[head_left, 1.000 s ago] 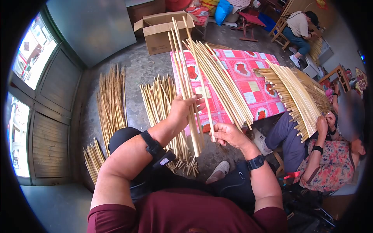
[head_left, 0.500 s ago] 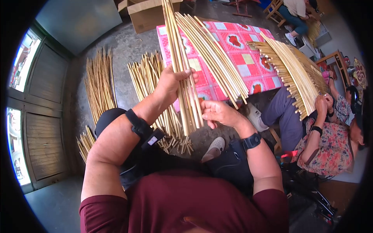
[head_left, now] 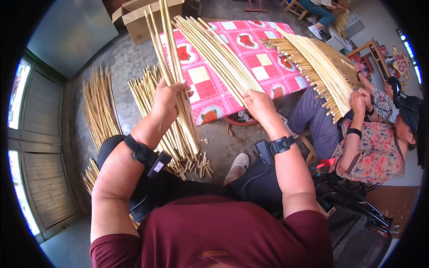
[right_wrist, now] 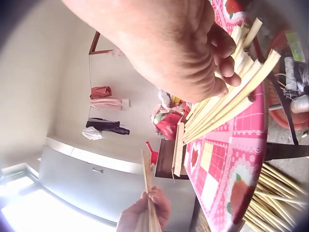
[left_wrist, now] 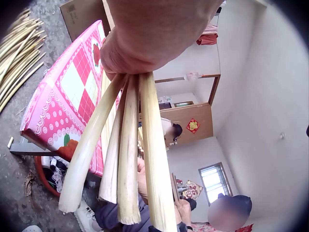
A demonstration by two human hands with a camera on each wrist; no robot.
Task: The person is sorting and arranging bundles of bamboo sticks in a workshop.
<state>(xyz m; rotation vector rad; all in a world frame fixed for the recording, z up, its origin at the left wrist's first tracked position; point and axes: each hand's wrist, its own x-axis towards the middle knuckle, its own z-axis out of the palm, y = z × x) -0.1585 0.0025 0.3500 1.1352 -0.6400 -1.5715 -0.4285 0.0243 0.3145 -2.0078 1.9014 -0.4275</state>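
My left hand [head_left: 166,102] grips a few long pale straw-like stalks [head_left: 190,127], which slant upward past the table's left side. In the left wrist view their thick cut ends [left_wrist: 129,183] fan out below the fist. My right hand [head_left: 261,107] is at the near ends of a row of similar stalks [head_left: 219,58] lying on the table. Its curled fingers [right_wrist: 227,65] close around stalk ends there in the right wrist view; how many they pinch I cannot tell.
A pink patterned cloth [head_left: 203,91] covers the table. Stalk bundles [head_left: 143,96] and brushy ones [head_left: 98,100] lie on the floor at left, a cardboard box [head_left: 140,24] behind. At right a seated person [head_left: 373,152] handles a stalk mat [head_left: 317,67]. A red basin [right_wrist: 285,111] sits below the table edge.
My right hand brought a single stalk to the left hand's bunch, let go, and moved right to the row on the table. The left hand kept its grip throughout.
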